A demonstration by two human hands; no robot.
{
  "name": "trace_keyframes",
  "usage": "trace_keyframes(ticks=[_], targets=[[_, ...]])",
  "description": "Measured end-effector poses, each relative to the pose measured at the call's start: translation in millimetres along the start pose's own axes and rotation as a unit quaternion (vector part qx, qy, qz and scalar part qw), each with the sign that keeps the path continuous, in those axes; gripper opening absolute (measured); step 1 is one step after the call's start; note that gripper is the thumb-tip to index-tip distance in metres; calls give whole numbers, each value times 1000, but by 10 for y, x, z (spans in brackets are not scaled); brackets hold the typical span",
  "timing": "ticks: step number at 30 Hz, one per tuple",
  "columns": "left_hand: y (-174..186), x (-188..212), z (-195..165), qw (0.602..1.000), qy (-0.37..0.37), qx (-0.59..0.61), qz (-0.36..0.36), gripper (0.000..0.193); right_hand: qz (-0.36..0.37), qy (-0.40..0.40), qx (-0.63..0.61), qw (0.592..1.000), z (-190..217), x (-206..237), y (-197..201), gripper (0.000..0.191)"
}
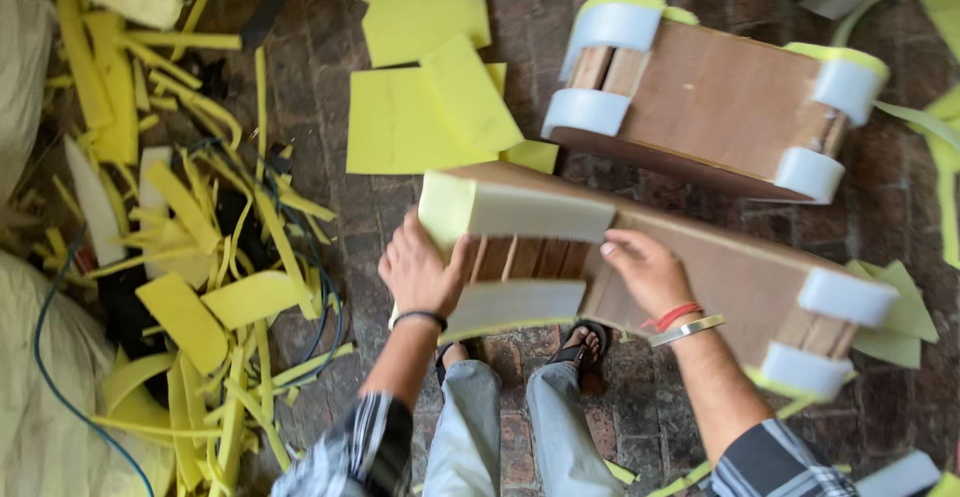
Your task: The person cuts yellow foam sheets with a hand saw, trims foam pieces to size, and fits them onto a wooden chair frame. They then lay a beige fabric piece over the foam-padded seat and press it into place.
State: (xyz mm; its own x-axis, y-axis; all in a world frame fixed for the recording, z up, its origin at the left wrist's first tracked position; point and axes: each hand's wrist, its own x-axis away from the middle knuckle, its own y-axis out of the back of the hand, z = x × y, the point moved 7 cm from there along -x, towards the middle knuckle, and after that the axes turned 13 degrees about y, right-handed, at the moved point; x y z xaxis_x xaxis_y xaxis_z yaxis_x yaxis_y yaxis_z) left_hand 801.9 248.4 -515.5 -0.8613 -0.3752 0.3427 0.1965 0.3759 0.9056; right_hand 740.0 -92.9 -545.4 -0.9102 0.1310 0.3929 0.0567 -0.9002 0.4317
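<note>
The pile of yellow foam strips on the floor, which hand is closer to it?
Left. The left hand presses a foam pad on the near wooden frame, on the end toward the yellow foam strips. The right hand rests farther along the frame, away from them.

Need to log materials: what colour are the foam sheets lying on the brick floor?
Yellow foam sheets, seen in the head view, the only one.

Dark reddish brick floor (640, 412), worn and uneven, in soft daylight. Heaped at left with yellow foam strips (215, 257) and a blue cable (60, 387). Pale cloth sacks (30, 427) along the left edge. Flat yellow foam sheets (420, 97) spread at top centre; more offcuts (900, 317) at right.
</note>
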Motion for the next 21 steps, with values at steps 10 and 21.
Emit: trace_keyframes(ticks=[10, 21], targets=[[-124, -307, -525, 983, 27, -138, 121, 145, -28, -78, -62, 995, -157, 1300, 137, 41], [495, 785, -289, 977, -152, -51, 142, 103, -291, -89, -174, 937, 911, 3946, 1220, 42]])
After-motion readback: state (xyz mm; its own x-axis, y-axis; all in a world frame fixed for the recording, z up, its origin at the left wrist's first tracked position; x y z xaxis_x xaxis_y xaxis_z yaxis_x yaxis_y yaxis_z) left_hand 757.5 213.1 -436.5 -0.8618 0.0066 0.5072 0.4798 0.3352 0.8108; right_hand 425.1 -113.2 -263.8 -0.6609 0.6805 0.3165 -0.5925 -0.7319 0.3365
